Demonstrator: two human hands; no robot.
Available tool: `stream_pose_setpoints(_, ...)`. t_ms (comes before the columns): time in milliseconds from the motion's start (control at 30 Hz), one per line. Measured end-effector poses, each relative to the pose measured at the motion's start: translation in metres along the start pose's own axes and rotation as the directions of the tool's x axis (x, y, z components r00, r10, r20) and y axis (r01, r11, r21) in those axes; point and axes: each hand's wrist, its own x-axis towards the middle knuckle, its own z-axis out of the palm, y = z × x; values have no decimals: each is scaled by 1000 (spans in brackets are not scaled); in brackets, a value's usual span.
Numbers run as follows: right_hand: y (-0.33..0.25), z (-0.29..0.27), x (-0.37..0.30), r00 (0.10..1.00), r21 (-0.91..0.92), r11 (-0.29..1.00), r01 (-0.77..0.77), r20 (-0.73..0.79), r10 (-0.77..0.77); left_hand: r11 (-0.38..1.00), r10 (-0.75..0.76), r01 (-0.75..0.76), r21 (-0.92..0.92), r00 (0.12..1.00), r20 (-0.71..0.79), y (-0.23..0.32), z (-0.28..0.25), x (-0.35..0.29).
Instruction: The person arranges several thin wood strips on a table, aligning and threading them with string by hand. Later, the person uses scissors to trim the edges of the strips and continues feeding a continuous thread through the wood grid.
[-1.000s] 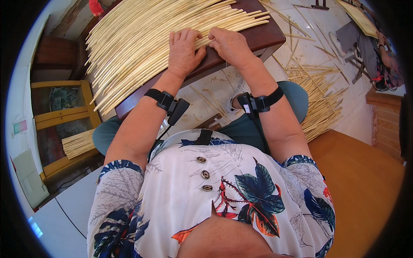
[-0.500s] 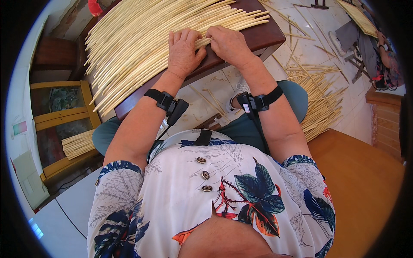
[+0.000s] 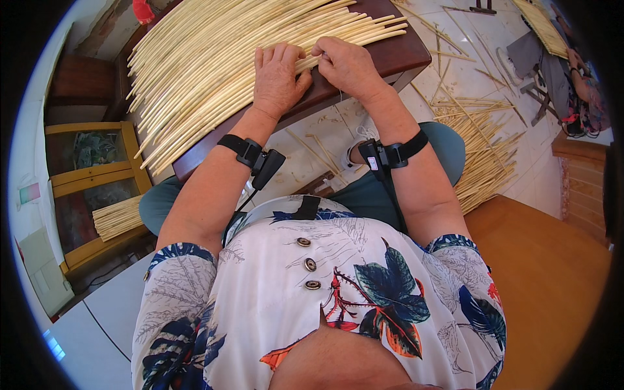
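A broad layer of pale, peeled reed-like stalks (image 3: pixel 195 71) lies side by side on a dark reddish-brown table (image 3: pixel 383 58). My left hand (image 3: pixel 279 78) rests on the front stalks, fingers stretched over them and thumb apart at the near edge. Just right of it, my right hand (image 3: pixel 350 68) is closed in a pinch above the front stalk. Its fingertips hide what they hold. A fine thread-like line (image 3: pixel 340 96) hangs below that hand at the table edge.
More stalks (image 3: pixel 481 149) lie heaped on the tiled floor to the right, with loose ones scattered beyond. A short bundle (image 3: pixel 118 218) sits by the yellow-framed cabinet (image 3: pixel 62 188) at left. At far right, another person (image 3: pixel 588 91) is beside a slatted panel (image 3: pixel 543 29).
My right hand has shifted slightly up, its fingertips drawing a little off the front stalk. The left hand stays put. At far right, the other person and the panel have moved slightly.
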Motion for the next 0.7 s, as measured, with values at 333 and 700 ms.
stream_pose_setpoints(333, -4, -5, 1, 999, 27, 999, -46, 27, 45, 1000, -5, 5, 11, 1000, 12, 1, 0, 0)
stream_pose_setpoints(700, 0, -3, 1, 997, 126, 990, -67, -37, 72, 1000, 4, -4, -7, 1000, 2, 0, -1, -1)
